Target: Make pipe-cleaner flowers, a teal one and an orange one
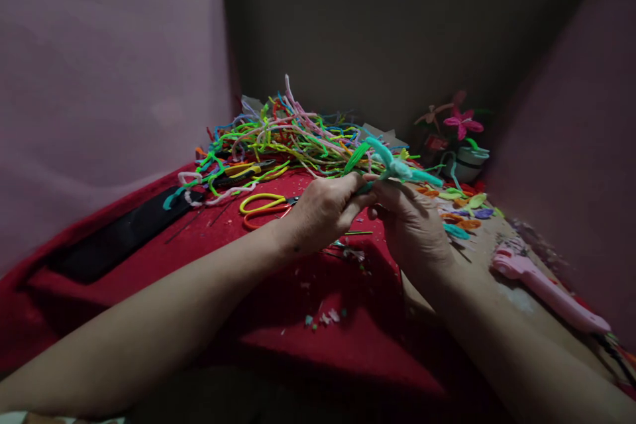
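My left hand (pixel 325 209) and my right hand (pixel 410 222) meet over a red cloth (pixel 278 291), both closed round a teal pipe-cleaner flower (pixel 400 165) with a green stem part (pixel 356 158). The teal petals stick up and to the right above my fingers. The stem's lower end is hidden inside my hands. Just behind my hands lies a big tangled heap of coloured pipe cleaners (pixel 293 136).
Yellow-and-orange-handled scissors (pixel 263 207) lie left of my hands, with a black flat case (pixel 124 235) further left. Small finished pipe-cleaner petals (pixel 462 209) lie at the right, beside a potted pink pipe-cleaner flower (pixel 462 139). A pink glue gun (pixel 544 288) lies at the right. Snippets litter the cloth.
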{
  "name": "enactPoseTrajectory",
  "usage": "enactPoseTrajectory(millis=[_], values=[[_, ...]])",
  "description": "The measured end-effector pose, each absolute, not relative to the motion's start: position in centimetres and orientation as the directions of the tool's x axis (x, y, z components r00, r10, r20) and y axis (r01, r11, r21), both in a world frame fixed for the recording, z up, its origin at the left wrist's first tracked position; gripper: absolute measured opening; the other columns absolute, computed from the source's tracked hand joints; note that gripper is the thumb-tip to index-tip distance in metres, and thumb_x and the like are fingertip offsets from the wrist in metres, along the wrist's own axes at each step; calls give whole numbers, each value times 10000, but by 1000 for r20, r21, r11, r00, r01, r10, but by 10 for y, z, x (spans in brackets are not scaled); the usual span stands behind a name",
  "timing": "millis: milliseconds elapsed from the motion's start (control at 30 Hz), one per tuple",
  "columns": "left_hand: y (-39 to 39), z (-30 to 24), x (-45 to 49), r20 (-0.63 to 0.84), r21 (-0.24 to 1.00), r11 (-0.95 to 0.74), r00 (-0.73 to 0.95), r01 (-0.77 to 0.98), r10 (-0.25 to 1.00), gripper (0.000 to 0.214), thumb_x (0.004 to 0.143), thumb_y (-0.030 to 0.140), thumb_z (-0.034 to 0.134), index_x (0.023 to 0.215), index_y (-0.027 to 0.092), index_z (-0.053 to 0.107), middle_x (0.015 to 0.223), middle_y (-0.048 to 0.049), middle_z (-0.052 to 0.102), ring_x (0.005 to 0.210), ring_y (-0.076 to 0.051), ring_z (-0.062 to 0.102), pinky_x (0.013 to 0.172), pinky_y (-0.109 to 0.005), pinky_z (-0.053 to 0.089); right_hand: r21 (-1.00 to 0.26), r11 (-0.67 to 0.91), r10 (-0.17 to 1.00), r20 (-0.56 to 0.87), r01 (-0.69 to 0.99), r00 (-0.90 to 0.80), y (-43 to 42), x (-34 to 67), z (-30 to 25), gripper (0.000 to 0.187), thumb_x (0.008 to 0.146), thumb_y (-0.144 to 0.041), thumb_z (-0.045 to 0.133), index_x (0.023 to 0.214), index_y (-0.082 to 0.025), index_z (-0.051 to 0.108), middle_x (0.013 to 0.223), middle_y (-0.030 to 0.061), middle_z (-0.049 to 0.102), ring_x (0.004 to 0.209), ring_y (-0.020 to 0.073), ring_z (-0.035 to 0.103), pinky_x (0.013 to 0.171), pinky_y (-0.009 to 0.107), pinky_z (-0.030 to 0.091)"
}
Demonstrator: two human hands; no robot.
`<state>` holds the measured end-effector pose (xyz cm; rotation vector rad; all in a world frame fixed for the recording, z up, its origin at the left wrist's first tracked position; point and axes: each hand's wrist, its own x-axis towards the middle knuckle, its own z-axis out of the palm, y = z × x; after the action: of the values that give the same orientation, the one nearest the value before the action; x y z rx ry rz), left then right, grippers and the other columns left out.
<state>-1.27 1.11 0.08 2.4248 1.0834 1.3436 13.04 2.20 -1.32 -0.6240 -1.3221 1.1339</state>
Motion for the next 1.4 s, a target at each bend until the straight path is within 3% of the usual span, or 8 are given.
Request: enactPoseTrajectory(millis=[67, 133, 200, 300, 433, 567, 800, 1400], values=[[13, -4, -15, 725, 197, -711, 388, 675, 569, 181, 860, 226, 448, 850, 119, 593, 661, -29, 586, 582, -109, 520, 558, -213, 396, -893, 381, 906, 413, -239, -95, 22, 129, -15, 101, 727, -286, 633, 762, -219, 701, 676, -13, 592, 605, 127, 502, 532, 272, 389], [13, -5, -16, 741, 99, -698, 416, 709, 527, 180, 864, 179, 415, 822, 127, 582, 648, -22, 578, 569, -103, 507, 543, -204, 380, -899, 394, 907, 414, -193, -80, 22, 129, -15, 124, 715, -304, 644, 785, -221, 705, 675, -13, 600, 613, 136, 515, 537, 279, 399], [10, -2, -16, 761, 173, -716, 369, 676, 533, 167, 854, 151, 424, 783, 137, 574, 628, 0, 557, 547, -83, 480, 536, -188, 368, -888, 440, 889, 452, -134, -78, 22, 129, -13, 108, 717, -316, 645, 746, -226, 698, 649, -18, 593, 611, 140, 520, 559, 289, 411], [4, 6, -12, 736, 451, -708, 222, 543, 640, 165, 837, 166, 470, 701, 148, 561, 571, 34, 496, 501, -59, 419, 503, -171, 347, -855, 511, 847, 518, -87, -123, 20, 130, -9, 141, 760, -314, 604, 663, -236, 671, 635, -17, 585, 633, 144, 522, 607, 301, 425], [-1, 14, -7, 526, 798, -555, 179, 233, 831, 211, 815, 210, 524, 617, 141, 535, 495, 59, 402, 435, -39, 338, 424, -165, 285, -848, 499, 830, 527, -180, -181, 20, 131, -9, 193, 788, -326, 571, 634, -245, 653, 700, -6, 612, 687, 160, 550, 663, 327, 449], [-1, 15, -6, 271, 962, -272, 244, -30, 931, 234, 802, 258, 552, 606, 136, 515, 462, 69, 375, 379, -21, 280, 370, -163, 205, -863, 442, 842, 493, -245, -219, 25, 133, -13, 111, 768, -315, 601, 732, -271, 696, 714, -7, 640, 667, 164, 558, 647, 336, 463], [4, 6, -5, 45, 942, 102, 418, -321, 907, 231, 791, 289, 582, 636, 149, 484, 460, 86, 347, 330, -6, 189, 331, -151, 148, -901, 250, 901, 351, -355, -255, 29, 135, -18, 112, 712, -306, 669, 805, -282, 726, 739, -2, 670, 702, 169, 565, 687, 348, 473], [8, -2, -6, 24, 894, 198, 482, -403, 876, 191, 814, 297, 555, 713, 135, 541, 480, 84, 360, 330, -3, 180, 319, -124, 165, -897, 190, 909, 314, -399, -274, 28, 136, -21, 115, 695, -323, 684, 789, -272, 725, 809, 4, 699, 737, 160, 584, 732, 334, 477]])
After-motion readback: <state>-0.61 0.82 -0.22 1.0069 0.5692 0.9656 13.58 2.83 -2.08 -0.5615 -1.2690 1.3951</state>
